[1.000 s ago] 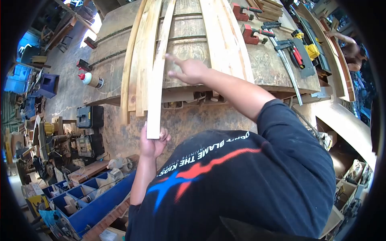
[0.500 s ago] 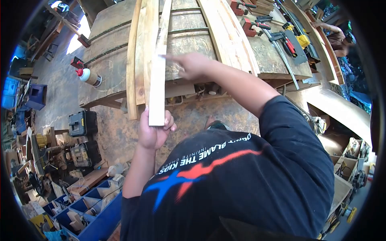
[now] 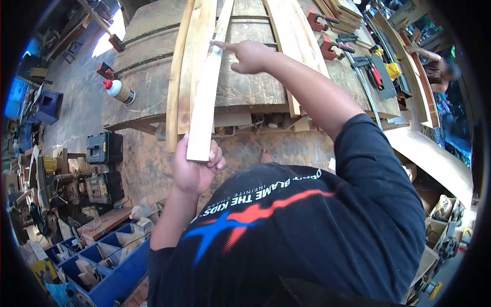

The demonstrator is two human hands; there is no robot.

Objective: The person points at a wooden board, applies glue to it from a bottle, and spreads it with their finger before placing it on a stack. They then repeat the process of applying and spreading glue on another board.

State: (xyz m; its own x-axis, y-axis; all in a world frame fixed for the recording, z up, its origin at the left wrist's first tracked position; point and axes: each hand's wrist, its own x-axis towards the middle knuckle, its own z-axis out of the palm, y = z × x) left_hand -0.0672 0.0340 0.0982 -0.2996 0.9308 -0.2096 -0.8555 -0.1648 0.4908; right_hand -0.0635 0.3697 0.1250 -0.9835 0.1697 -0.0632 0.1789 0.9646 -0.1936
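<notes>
My left hand (image 3: 197, 166) is wrapped round the near end of a long wooden strip (image 3: 204, 107), which runs away from me over the workbench. Its upper face looks pale and bright, whitish near the fingertip. My right hand (image 3: 250, 55) has its index finger stretched out to the strip, the tip at or on its surface further up; the thumb stands apart and the other fingers are curled, holding nothing. Just left of the strip lie other long boards (image 3: 176, 87). A white bottle with a red cap (image 3: 119, 91) stands on the bench's left side.
The workbench (image 3: 148, 77) carries more boards (image 3: 296, 46) to the right. Red clamps (image 3: 327, 47) and a red-handled bar clamp (image 3: 375, 75) lie beyond them. Black tool cases (image 3: 104, 148) and a blue divided bin (image 3: 110, 276) are at left. Another person (image 3: 434, 66) is at far right.
My right hand has moved further up along the strip, away from me. My left hand keeps its hold on the near end. The view has shifted slightly.
</notes>
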